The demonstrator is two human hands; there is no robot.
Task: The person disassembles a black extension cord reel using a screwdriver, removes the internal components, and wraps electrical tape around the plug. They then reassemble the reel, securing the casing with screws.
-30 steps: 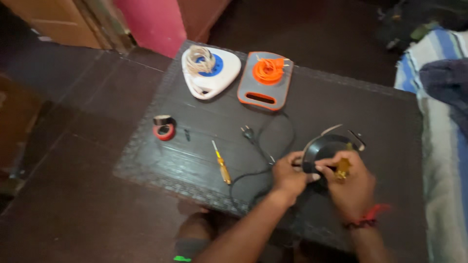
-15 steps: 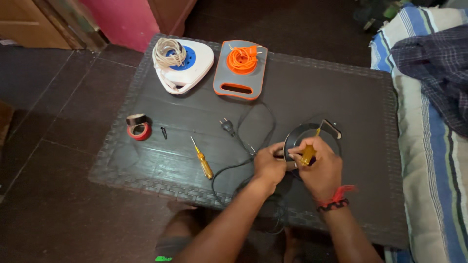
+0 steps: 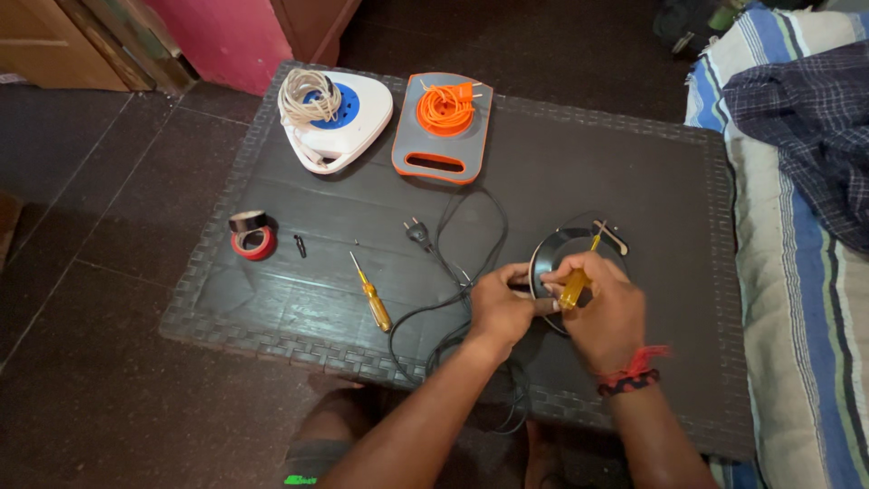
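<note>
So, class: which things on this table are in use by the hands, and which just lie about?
In use: left hand on black round device; right hand with yellow screwdriver.
Lying about: second screwdriver, tape rolls, plug, white reel, orange reel.

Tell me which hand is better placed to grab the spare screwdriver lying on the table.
Left, probably. The left hand sits nearer the spare screwdriver and only steadies the round black part; the right hand already grips a yellow-handled screwdriver.
</note>
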